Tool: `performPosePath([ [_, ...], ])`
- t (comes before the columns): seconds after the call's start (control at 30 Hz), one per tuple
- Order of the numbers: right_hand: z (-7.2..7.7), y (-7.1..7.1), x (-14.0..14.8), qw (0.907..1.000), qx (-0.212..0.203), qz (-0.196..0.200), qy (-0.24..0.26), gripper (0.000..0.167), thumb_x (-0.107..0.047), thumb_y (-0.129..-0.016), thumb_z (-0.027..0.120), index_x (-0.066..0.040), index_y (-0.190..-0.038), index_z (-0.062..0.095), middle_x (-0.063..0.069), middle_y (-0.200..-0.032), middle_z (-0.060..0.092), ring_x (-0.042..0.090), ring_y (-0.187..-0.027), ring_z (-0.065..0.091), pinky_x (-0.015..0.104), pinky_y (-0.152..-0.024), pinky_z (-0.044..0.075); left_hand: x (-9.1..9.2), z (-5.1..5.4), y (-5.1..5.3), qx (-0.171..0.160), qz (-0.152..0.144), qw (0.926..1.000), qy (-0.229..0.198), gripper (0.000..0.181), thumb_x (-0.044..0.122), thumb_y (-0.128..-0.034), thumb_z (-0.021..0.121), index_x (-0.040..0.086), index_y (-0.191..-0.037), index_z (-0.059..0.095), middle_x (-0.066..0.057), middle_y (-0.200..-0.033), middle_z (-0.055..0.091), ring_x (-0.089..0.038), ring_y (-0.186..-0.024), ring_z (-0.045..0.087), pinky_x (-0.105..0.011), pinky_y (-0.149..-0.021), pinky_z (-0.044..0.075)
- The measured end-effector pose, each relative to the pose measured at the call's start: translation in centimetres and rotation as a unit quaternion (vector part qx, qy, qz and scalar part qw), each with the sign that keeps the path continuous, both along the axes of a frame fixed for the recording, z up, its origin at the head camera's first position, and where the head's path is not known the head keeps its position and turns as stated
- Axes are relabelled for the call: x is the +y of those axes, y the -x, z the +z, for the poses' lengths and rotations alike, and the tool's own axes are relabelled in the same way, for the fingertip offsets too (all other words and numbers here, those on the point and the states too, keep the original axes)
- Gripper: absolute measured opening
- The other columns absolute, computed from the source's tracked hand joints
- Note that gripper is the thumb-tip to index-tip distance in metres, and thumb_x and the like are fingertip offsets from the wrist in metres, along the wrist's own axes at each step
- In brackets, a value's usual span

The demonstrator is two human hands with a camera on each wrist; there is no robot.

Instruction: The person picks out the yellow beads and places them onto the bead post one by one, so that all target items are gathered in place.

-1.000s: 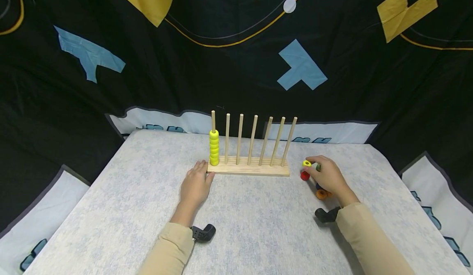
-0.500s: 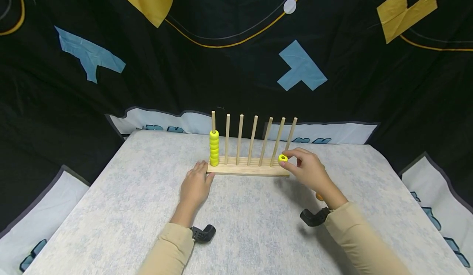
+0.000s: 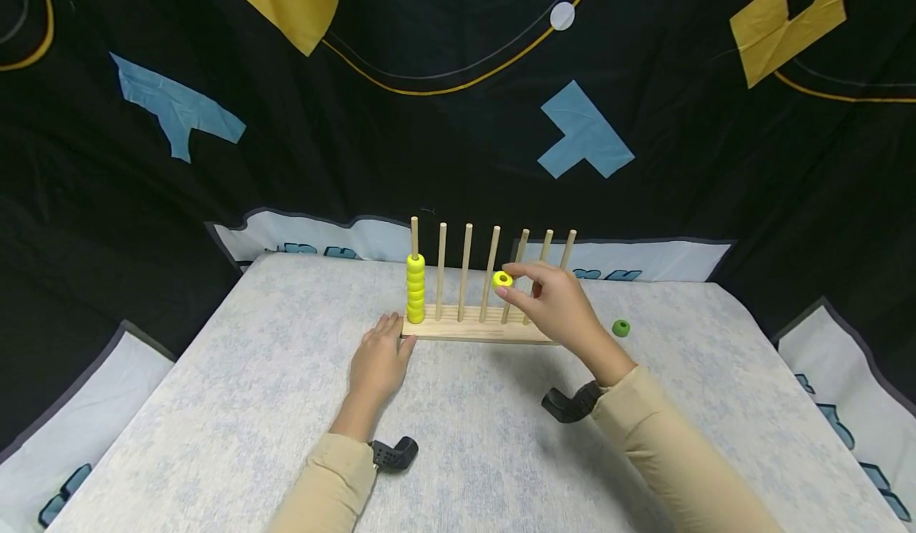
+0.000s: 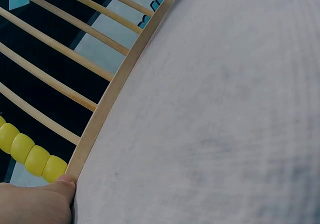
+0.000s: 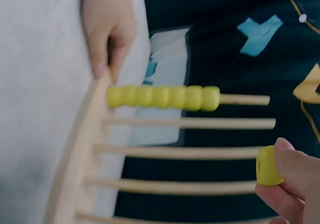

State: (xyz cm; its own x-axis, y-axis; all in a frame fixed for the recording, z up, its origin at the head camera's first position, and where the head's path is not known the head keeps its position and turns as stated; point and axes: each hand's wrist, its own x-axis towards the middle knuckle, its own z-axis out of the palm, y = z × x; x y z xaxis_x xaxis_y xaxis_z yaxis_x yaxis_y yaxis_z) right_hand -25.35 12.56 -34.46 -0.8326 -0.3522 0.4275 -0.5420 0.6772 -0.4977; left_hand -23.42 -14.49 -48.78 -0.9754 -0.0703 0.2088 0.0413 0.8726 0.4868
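Note:
A wooden abacus stand (image 3: pixel 472 329) with several upright pegs sits toward the back of the table. Yellow beads (image 3: pixel 415 290) are stacked on its leftmost peg; the other pegs carry none. My left hand (image 3: pixel 375 364) holds the stand's left end, the thumb (image 4: pixel 47 199) at the front edge of the base. Between thumb and fingertips, my right hand (image 3: pixel 561 306) pinches a yellow bead (image 3: pixel 502 279), raised beside the middle pegs. In the right wrist view that yellow bead (image 5: pixel 268 167) is near the peg tips, apart from the stacked beads (image 5: pixel 162 97).
A green bead (image 3: pixel 621 328) lies on the table (image 3: pixel 465 429) to the right of the stand. My right forearm hides the table area near it. A dark cloth (image 3: pixel 444 151) with coloured tape hangs behind the table.
My right hand has picked the yellow bead from the loose beads at right and carried it left and upward across the stand. My left hand has stayed at the stand's end.

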Motion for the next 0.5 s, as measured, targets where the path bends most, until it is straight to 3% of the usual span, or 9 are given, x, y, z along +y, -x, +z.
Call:
performPosePath([
  [0.3,3.6,1.1,-4.7,0.9981,0.047,0.03,0.026,0.037,-0.03,-0.09,0.075,-0.012,-0.122,0.071,0.002,-0.12,0.072,0.016,-0.065,0.052,0.026,-0.053,0.043,-0.2,-0.2,0.2,-0.001,-0.001,1.0,0.001,0.057,0.037,-0.1025,0.053,0.0,-0.146,0.047,-0.015,-0.154,0.043,-0.033,-0.147,0.036,-0.053,-0.118,0.034],
  [0.5,5.1,2.2,-7.3,0.9981,0.05,0.026,0.023,0.039,-0.035,-0.092,0.071,-0.014,-0.126,0.069,0.001,-0.123,0.072,0.017,-0.09,0.06,0.029,-0.072,0.05,-0.2,-0.4,0.4,-0.007,0.003,0.9999,-0.006,0.058,0.039,-0.1028,0.052,0.003,-0.147,0.046,-0.012,-0.155,0.043,-0.033,-0.147,0.036,-0.054,-0.117,0.036],
])
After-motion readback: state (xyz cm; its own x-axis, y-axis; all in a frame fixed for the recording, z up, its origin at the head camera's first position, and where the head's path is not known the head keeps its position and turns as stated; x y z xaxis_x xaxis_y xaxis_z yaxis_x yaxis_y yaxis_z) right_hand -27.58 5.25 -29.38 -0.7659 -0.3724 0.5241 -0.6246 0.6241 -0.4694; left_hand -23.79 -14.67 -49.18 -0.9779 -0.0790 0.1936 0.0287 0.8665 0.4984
